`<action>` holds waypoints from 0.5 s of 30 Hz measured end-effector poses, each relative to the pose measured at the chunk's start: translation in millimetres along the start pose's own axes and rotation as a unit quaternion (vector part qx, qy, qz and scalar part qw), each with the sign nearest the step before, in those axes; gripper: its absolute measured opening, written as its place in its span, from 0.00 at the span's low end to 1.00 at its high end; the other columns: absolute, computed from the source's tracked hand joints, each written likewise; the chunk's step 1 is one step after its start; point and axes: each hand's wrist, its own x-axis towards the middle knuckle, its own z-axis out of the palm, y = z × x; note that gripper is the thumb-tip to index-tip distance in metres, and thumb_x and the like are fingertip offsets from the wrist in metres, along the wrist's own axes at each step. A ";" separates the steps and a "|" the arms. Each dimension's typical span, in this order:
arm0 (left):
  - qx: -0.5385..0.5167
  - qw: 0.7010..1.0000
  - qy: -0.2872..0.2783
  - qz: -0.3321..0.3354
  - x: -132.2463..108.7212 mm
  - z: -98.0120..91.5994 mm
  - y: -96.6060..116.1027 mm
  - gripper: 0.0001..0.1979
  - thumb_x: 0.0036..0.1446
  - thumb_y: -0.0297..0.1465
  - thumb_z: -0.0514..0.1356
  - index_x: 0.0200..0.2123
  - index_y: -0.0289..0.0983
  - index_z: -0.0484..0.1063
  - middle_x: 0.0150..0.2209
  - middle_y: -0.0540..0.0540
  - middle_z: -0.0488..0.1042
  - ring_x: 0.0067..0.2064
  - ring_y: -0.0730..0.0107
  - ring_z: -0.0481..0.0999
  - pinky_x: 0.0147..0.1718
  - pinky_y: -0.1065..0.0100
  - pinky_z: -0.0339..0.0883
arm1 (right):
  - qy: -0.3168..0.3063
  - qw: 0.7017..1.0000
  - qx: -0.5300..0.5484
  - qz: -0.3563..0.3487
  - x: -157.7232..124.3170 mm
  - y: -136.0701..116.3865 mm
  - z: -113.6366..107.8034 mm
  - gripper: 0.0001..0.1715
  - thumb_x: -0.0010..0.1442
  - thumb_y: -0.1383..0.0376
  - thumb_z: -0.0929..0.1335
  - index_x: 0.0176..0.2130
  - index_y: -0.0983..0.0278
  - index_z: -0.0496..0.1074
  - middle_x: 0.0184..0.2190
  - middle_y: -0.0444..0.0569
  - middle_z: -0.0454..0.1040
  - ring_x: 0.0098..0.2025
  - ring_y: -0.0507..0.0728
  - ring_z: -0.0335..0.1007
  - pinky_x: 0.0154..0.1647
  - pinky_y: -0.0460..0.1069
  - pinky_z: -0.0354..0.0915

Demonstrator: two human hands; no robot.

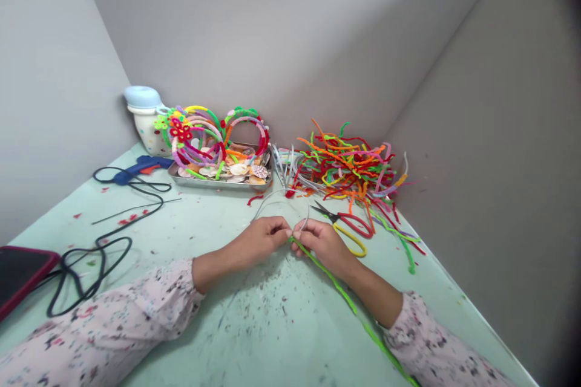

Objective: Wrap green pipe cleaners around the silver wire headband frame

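Note:
My left hand [262, 239] and my right hand [320, 242] meet in the middle of the table, both pinched on one end of a thin white plastic headband [278, 196] that arcs away from me. A long green pipe cleaner [345, 297] runs from that pinch point back under my right forearm toward the near right edge. My right fingers are closed on the green pipe cleaner where it meets the headband end. Red and yellow scissors [348, 225] lie just right of my right hand.
A heap of coloured pipe cleaners [349, 166] lies at the back right. A metal tray [218, 180] holds shells and wrapped headbands [206, 133]. A blue glue gun [143, 166] with a black cable [95, 254], a white jar [146, 118] and a red-cased tablet [20, 272] are on the left.

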 end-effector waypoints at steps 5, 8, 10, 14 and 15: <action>-0.009 1.000 -0.004 -0.006 -1.0 -0.7 5.0 0.15 0.57 0.38 0.52 0.30 0.34 0.72 0.23 0.52 0.64 0.25 0.75 0.58 0.24 0.73 0.52 | -0.009 1.000 0.003 -0.018 -1.5 -2.7 -0.4 0.11 0.55 0.58 0.69 0.32 0.64 0.68 0.22 0.42 0.72 0.23 0.50 0.66 0.27 0.47 0.63; -0.029 0.999 -0.008 -0.024 -1.3 -1.5 6.3 0.16 0.57 0.40 0.52 0.30 0.34 0.72 0.22 0.52 0.63 0.24 0.75 0.58 0.23 0.74 0.52 | -0.004 1.000 0.004 -0.020 -2.9 -6.6 0.0 0.13 0.56 0.57 0.68 0.32 0.64 0.67 0.21 0.42 0.71 0.22 0.50 0.65 0.26 0.46 0.63; -0.041 0.998 -0.005 -0.036 -1.4 -1.8 6.0 0.17 0.56 0.41 0.53 0.29 0.34 0.71 0.22 0.53 0.62 0.23 0.76 0.59 0.22 0.74 0.53 | 0.003 1.000 0.006 -0.014 -3.4 -8.2 0.4 0.13 0.57 0.56 0.68 0.31 0.64 0.67 0.20 0.41 0.70 0.21 0.50 0.64 0.25 0.46 0.62; -0.048 0.998 0.000 -0.038 -1.7 -1.6 4.5 0.17 0.55 0.44 0.54 0.29 0.35 0.70 0.22 0.53 0.62 0.23 0.75 0.60 0.21 0.74 0.54 | 0.013 1.000 0.013 -0.006 -2.6 -7.5 1.0 0.14 0.56 0.55 0.68 0.29 0.63 0.67 0.19 0.41 0.69 0.20 0.50 0.63 0.24 0.46 0.62; -0.049 0.998 0.002 -0.035 -1.8 -1.6 4.2 0.17 0.55 0.44 0.54 0.29 0.35 0.70 0.22 0.53 0.62 0.23 0.75 0.60 0.21 0.74 0.54 | 0.015 1.000 0.013 -0.006 -2.3 -6.9 1.1 0.14 0.55 0.55 0.68 0.29 0.63 0.67 0.19 0.41 0.69 0.20 0.50 0.63 0.24 0.46 0.62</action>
